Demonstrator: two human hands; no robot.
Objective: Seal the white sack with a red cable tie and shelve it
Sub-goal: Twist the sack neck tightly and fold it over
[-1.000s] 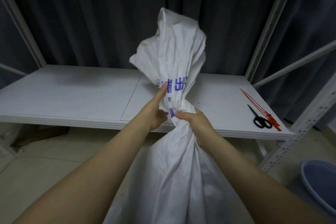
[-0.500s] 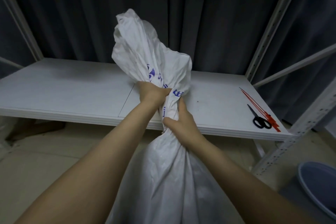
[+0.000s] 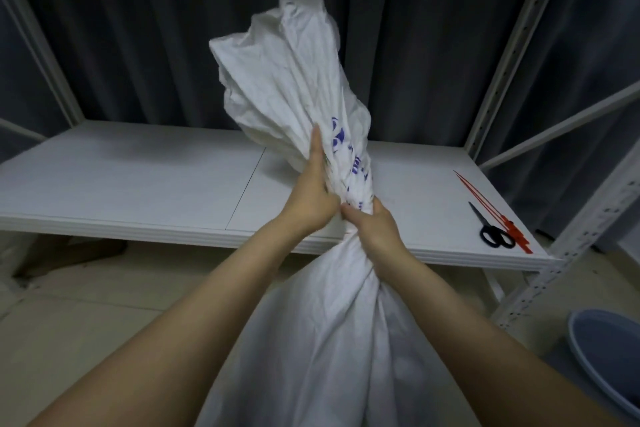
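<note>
A white sack point(image 3: 322, 333) with blue print stands on the floor in front of the shelf, its neck gathered and twisted. My right hand point(image 3: 372, 224) is clenched around the twisted neck. My left hand point(image 3: 311, 191) lies just above it, fingers stretched up along the loose top of the sack, which fans upward. Red cable ties point(image 3: 485, 204) lie on the white shelf board point(image 3: 138, 184) at the far right, apart from both hands.
Black-handled scissors point(image 3: 491, 232) rest beside the cable ties near the shelf's right front corner. White perforated uprights point(image 3: 588, 222) frame the shelf. A blue basin point(image 3: 609, 350) sits on the floor at lower right. Dark curtains hang behind.
The loose top of the sack has swung from leaning left to upright and rightward. My left hand went from a fist on the neck to fingers laid flat along the fabric.
</note>
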